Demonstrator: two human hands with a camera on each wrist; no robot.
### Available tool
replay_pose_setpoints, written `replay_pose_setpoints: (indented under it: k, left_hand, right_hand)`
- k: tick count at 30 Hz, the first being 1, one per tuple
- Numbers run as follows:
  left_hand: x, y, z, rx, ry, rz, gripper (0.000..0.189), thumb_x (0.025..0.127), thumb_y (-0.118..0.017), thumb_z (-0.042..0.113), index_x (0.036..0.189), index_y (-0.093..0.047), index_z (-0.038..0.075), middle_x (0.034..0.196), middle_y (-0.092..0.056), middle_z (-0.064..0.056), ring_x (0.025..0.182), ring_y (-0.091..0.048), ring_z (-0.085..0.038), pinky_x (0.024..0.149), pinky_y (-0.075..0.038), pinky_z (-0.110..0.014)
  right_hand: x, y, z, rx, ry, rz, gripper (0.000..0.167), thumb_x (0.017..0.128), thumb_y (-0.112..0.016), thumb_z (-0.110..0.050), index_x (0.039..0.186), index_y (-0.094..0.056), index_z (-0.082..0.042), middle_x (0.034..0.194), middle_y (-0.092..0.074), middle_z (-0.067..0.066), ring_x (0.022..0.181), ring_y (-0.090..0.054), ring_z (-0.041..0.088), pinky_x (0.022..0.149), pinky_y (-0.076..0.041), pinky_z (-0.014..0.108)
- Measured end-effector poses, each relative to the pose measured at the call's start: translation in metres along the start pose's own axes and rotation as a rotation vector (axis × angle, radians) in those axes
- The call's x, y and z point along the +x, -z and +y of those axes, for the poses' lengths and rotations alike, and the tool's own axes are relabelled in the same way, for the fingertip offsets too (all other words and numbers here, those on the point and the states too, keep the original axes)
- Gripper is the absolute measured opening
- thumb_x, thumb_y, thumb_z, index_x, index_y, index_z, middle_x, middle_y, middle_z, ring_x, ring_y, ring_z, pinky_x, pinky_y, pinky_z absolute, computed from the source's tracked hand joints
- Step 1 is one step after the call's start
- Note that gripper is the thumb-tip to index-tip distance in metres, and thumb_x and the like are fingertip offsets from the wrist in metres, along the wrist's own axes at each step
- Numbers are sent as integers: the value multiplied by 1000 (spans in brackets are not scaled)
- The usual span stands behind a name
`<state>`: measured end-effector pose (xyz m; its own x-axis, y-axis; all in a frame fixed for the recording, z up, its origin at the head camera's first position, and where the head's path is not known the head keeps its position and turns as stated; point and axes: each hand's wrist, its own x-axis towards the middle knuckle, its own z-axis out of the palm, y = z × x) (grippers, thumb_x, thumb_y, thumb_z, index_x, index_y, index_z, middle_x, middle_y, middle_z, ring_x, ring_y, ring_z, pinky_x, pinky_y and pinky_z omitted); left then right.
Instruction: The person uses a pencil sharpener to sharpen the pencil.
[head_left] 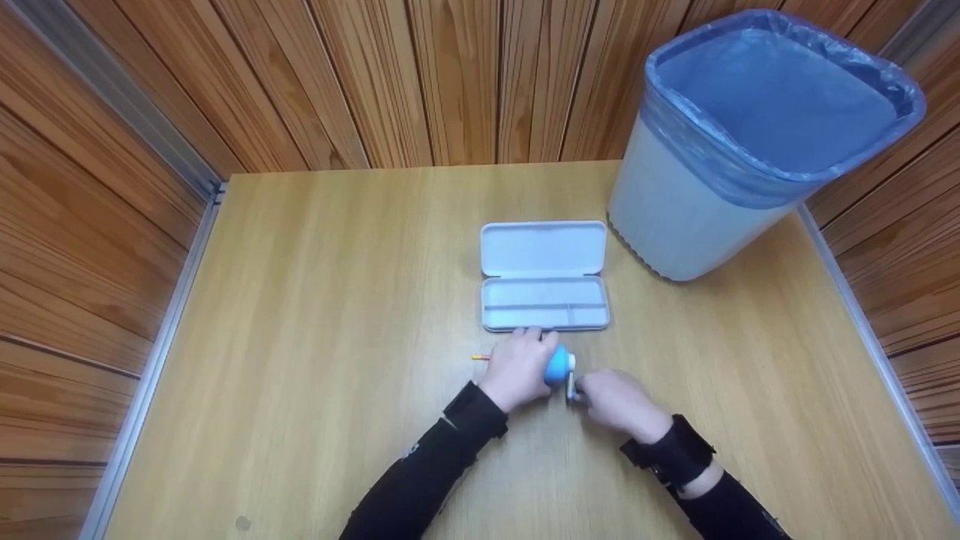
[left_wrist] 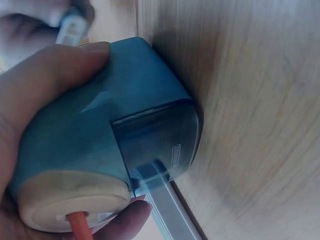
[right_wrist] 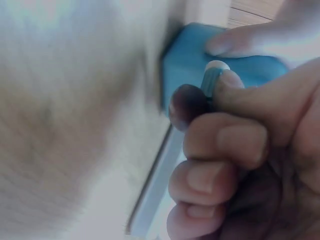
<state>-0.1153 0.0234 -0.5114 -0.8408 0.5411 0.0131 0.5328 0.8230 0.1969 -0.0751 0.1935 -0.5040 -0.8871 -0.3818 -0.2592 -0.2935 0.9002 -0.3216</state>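
A blue hand-crank pencil sharpener point(head_left: 557, 366) rests on the table, and my left hand point(head_left: 517, 367) grips its body from above. In the left wrist view, the thumb lies over the sharpener's blue shell point(left_wrist: 65, 135), beside a dark see-through shavings drawer point(left_wrist: 157, 140). An orange-red pencil point(left_wrist: 80, 227) is in the hole of its cream-coloured front. The pencil's end juts out left of my left hand in the head view. My right hand point(head_left: 619, 401) pinches the crank knob point(right_wrist: 211, 82) between thumb and curled fingers, on the side opposite the pencil.
Just beyond my hands lies an open pale pencil case point(head_left: 544, 251), its lid folded back and its tray divided into compartments. At the back right stands a white bin point(head_left: 667, 202) with a blue liner point(head_left: 780, 97). Wood-panelled walls point(head_left: 450, 82) border the table point(head_left: 322, 300).
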Motion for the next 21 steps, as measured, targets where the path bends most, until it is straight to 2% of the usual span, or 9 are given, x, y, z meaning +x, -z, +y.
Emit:
replay_pose_setpoints:
  k: [5, 10, 16, 21]
  left_hand:
    - [0, -1, 0, 1, 4, 18, 68, 63, -92, 38, 120, -62, 17, 110, -69, -5, 96, -65, -23, 73, -58, -36]
    - [-1, -2, 0, -15, 4, 24, 67, 62, -93, 37, 118, -62, 17, 109, -69, -5, 95, -65, -23, 70, -58, -36]
    - [-2, 0, 0, -19, -12, 11, 64, 62, -93, 35, 116, -62, 18, 107, -69, -5, 93, -65, -23, 69, -57, -35]
    - [0, 1, -3, -19, -24, 3, 59, 64, -92, 34, 113, -62, 19, 106, -69, -4, 92, -65, -23, 70, -56, -34]
  right_hand:
    - [-9, 6, -3, -16, 43, 57, 18, 81, -68, 1, 69, -58, -6, 63, -58, 7, 56, -52, 21, 53, -44, 37]
    - [-14, 10, -4, -18, 47, 83, 22, 84, -70, -5, 67, -57, -8, 61, -57, 4, 54, -51, 19, 51, -42, 34]
    - [-17, 16, -7, -5, 77, 97, 21, 86, -71, -9, 69, -59, -9, 60, -57, 3, 53, -50, 17, 49, -39, 30]
    - [-16, 23, -10, 41, 52, 80, 20, 88, -69, -8, 71, -59, -8, 60, -54, 2, 54, -44, 13, 49, -36, 27]
